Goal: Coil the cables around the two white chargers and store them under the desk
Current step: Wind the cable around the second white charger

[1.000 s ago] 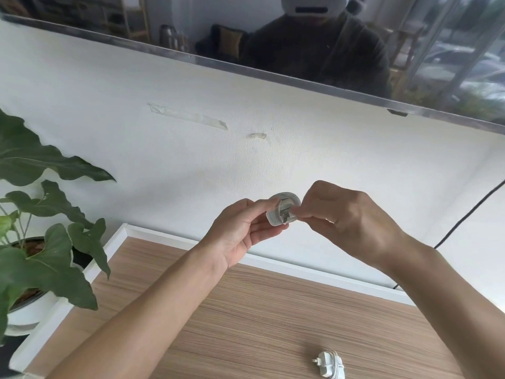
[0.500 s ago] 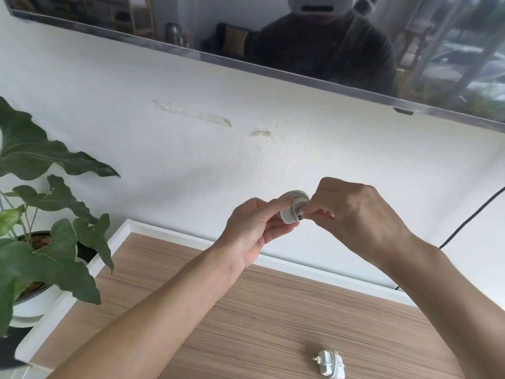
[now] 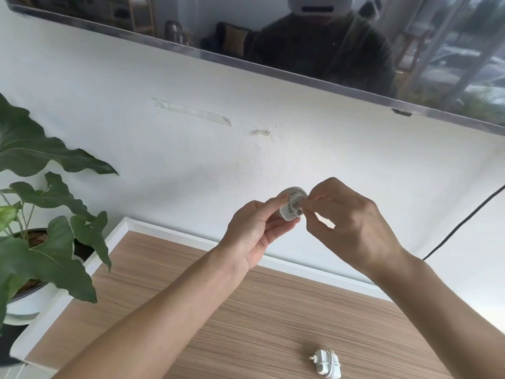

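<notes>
I hold a white charger [image 3: 291, 205] up in front of the wall, its white cable wound around it. My left hand [image 3: 257, 228] grips the charger body between thumb and fingers. My right hand [image 3: 352, 222] pinches the cable end at the charger's right side. A second white charger [image 3: 325, 365], with its cable wrapped round it, lies on the wooden desk [image 3: 246, 310] near the front edge, below my right forearm.
A potted plant [image 3: 35, 236] with large green leaves stands left of the desk. A wall-mounted TV [image 3: 328, 45] hangs above. A black cable [image 3: 461, 222] runs down the wall at the right. Two bits of tape stick to the wall.
Both hands with the charger have drifted slightly right and up in the view. My right fingers have shifted at the cable end. The charger on the desk has not moved.
</notes>
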